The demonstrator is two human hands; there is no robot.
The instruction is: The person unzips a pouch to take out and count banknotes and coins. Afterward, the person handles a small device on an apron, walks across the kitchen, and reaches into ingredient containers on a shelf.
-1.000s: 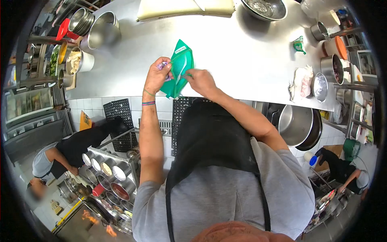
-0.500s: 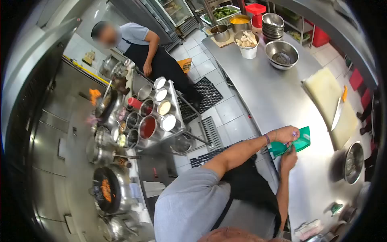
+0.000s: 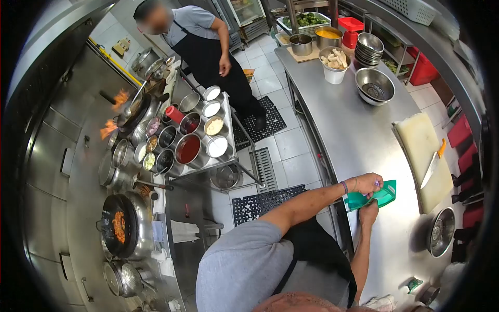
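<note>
My left hand (image 3: 368,184), with bands at the wrist, is closed over the upper edge of a green plastic packet (image 3: 385,195). Bits of a small purple-and-white thing show between its fingers, too covered to name. Just below, my right hand (image 3: 369,212) grips the packet's lower edge with closed fingers. The packet is held over the steel counter (image 3: 392,242), near its edge. The hands cover part of it.
A cutting board (image 3: 416,140) with an orange-handled knife (image 3: 432,169) lies beyond the packet. A steel bowl (image 3: 442,232) stands to the right. At left, flames (image 3: 108,128) rise around a wok (image 3: 136,110); a co-worker (image 3: 200,41) stands nearby.
The view has shifted slightly. The packet now looks more tilted in both hands, and both keep hold of it. Flames by the wok look larger; the co-worker stands more upright.
</note>
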